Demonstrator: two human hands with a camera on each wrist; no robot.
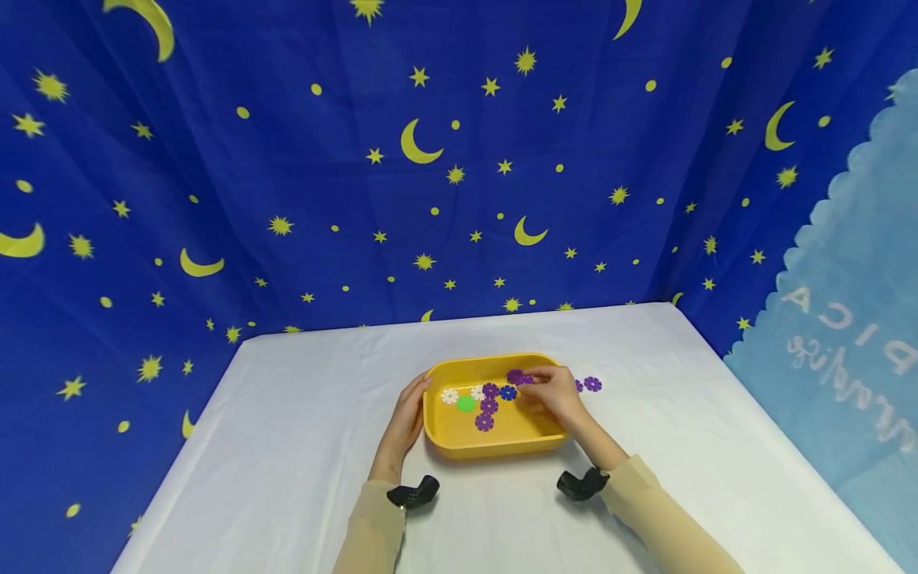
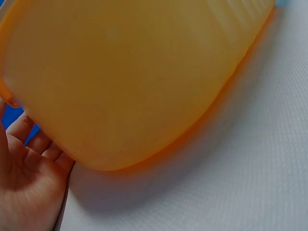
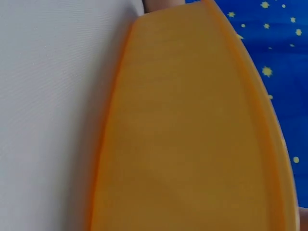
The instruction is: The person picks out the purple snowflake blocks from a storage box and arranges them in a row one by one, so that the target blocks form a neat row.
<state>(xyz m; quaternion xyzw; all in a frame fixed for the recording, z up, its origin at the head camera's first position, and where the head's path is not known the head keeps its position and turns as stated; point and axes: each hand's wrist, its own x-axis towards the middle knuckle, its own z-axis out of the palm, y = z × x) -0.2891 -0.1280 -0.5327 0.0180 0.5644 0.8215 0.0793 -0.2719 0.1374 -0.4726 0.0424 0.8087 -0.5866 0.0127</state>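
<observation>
A yellow plastic basin (image 1: pixel 459 448) stands on the white-covered table. My left hand (image 1: pixel 406 413) rests on its left end; in the left wrist view, its fingers (image 2: pixel 21 127) lie against the outer wall. Reaching over the right side, my right hand (image 1: pixel 554 395) pinches a purple snowflake disc (image 1: pixel 527 380), partly covered by the fingers. Another purple disc (image 1: pixel 515 376) adjoins it, and a dark blue disc (image 1: pixel 508 392) is close to the fingertips. Several purple discs (image 1: pixel 489 406) form a row in the basin. The right wrist view shows the basin's outer wall (image 3: pixel 183 120), not the fingers.
White discs (image 1: pixel 449 396) and a green disc (image 1: pixel 466 403) lie in the basin's left half. Beyond the right hand, purple discs (image 1: pixel 592 384) show past the rim; whether they join the held one cannot be told. A blue star-patterned curtain (image 1: pixel 459 239) hangs behind the table.
</observation>
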